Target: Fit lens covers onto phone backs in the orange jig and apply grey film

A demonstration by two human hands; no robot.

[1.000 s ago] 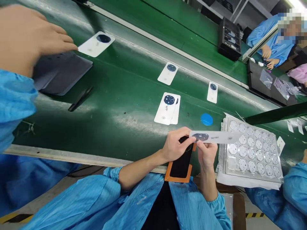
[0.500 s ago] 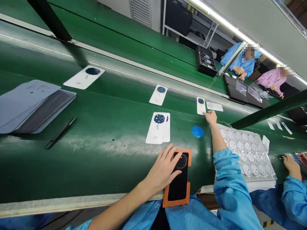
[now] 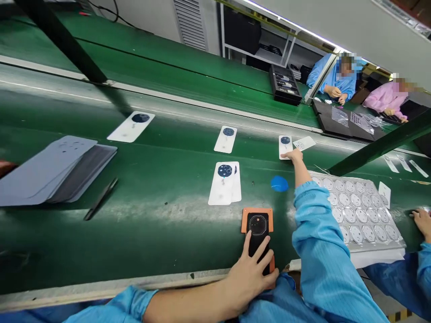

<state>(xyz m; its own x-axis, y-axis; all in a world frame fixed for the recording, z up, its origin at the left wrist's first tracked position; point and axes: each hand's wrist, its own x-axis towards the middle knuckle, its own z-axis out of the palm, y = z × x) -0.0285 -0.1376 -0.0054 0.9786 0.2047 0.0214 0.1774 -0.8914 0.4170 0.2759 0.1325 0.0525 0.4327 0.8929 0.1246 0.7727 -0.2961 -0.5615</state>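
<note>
My left hand (image 3: 253, 271) rests with spread fingers on a black phone back panel (image 3: 257, 233), which lies in an orange fixture (image 3: 257, 210) at the bench's near edge. The hand covers the panel's lower part. Farther off, my right hand (image 3: 295, 157) has its fingers on the lower edge of a white phone back panel (image 3: 283, 143) with a dark camera circle. Its fingers appear closed on that edge, though the thumb is hidden. A second white panel (image 3: 305, 142) lies just beyond this hand. Nearer to me is a blue round piece (image 3: 279, 183).
More white panels (image 3: 220, 188) lie mid-bench. A grey panel stack (image 3: 50, 170) and a black pen-like tool (image 3: 101, 199) are at left. The tray of round pieces (image 3: 363, 215) stands right, below a slanted green post (image 3: 380, 146). A co-worker's hand (image 3: 422, 220) is far right.
My left hand has slid down the black panel toward me, uncovering its camera ring. My right hand has moved onto the white panel's lower edge. The panel beside it has turned. The view has shifted.
</note>
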